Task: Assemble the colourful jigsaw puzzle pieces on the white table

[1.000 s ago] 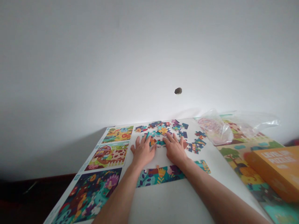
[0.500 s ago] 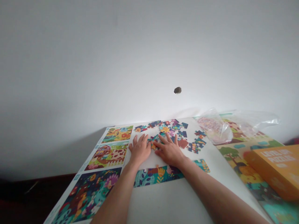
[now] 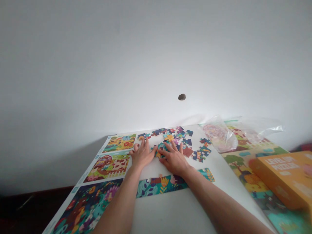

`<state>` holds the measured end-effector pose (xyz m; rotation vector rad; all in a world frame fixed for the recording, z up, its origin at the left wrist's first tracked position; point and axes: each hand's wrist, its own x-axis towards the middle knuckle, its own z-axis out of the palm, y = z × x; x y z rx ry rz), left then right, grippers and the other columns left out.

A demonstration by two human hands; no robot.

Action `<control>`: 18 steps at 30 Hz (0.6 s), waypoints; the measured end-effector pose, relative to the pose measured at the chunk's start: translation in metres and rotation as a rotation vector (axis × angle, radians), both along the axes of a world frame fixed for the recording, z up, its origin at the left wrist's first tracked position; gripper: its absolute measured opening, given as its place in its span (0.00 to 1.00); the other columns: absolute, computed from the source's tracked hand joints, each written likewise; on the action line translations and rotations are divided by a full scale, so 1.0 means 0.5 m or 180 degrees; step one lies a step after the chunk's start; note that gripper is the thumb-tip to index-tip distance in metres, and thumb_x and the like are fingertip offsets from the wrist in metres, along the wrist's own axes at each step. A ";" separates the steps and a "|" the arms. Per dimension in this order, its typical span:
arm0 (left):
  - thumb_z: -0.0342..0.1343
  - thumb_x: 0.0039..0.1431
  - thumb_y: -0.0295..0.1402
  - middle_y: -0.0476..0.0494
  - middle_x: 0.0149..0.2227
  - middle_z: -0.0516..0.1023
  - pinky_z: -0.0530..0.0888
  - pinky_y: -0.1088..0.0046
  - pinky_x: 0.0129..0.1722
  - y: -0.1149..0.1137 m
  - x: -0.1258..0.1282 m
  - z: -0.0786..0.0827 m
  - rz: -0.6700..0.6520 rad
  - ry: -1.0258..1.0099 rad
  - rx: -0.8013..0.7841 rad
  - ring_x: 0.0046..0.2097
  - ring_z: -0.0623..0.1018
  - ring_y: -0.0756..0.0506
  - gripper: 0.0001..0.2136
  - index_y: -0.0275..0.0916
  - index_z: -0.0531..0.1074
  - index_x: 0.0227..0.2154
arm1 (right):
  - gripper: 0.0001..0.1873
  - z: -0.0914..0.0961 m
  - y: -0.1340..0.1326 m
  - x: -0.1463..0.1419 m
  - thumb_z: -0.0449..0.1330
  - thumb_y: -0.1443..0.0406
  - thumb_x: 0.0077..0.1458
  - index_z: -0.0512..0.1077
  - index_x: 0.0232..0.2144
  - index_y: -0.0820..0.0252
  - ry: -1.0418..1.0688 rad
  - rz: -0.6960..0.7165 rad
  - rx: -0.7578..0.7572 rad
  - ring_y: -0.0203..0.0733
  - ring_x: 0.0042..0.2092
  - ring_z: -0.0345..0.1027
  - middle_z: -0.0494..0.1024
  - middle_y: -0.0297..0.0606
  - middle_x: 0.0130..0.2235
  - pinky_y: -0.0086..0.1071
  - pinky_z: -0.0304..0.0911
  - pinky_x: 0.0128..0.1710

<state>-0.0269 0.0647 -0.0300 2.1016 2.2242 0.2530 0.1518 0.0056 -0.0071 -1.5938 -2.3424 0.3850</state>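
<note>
Apparently, loose puzzle pieces lie between and ahead of fingers; right hand, fingers spread over them, I judge nearer than left hand, fingers loosely spread too. Joined strip behind fingers, long axis crosswise.

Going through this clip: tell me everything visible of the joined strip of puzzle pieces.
The joined puzzle strip lies flat on the white tabletop, nearer the person than the loose pieces. It looks like thin printed cardboard, mostly teal, with leaves, a yellow flower and brown and purple patches. Its near edge looks straight; a brown tab juts from the far one. The right forearm crosses over it, hiding a section; contact is unclear.
</note>
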 end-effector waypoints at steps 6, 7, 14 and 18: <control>0.41 0.62 0.50 0.41 0.65 0.60 0.64 0.46 0.50 -0.012 -0.009 0.007 -0.0220 0.0197 0.0248 0.55 0.64 0.30 0.27 0.47 0.61 0.61 | 0.23 0.006 0.002 0.003 0.52 0.54 0.62 0.63 0.59 0.39 0.0013 -0.0038 0.0016 0.61 0.68 0.32 0.52 0.36 0.67 0.69 0.24 0.60; 0.42 0.63 0.48 0.41 0.63 0.63 0.65 0.47 0.50 -0.018 -0.008 0.010 -0.0298 0.0206 0.0344 0.54 0.65 0.31 0.25 0.47 0.62 0.60 | 0.22 0.008 0.001 0.002 0.53 0.55 0.62 0.64 0.58 0.39 -0.0009 -0.0057 0.0056 0.60 0.68 0.34 0.53 0.36 0.67 0.68 0.24 0.61; 0.48 0.61 0.33 0.40 0.50 0.74 0.65 0.59 0.54 -0.035 -0.004 0.020 -0.0675 0.0115 0.0744 0.53 0.68 0.38 0.17 0.44 0.72 0.51 | 0.37 -0.002 -0.021 -0.014 0.55 0.47 0.57 0.57 0.64 0.55 -0.0378 -0.1723 0.0124 0.70 0.67 0.29 0.45 0.56 0.68 0.73 0.26 0.56; 0.47 0.62 0.31 0.38 0.53 0.72 0.66 0.63 0.56 -0.025 -0.010 0.009 -0.0861 0.0075 0.0778 0.54 0.69 0.39 0.16 0.39 0.74 0.49 | 0.42 -0.024 -0.019 -0.019 0.48 0.44 0.59 0.49 0.67 0.61 -0.0449 -0.2151 -0.0187 0.74 0.67 0.29 0.41 0.64 0.68 0.75 0.24 0.52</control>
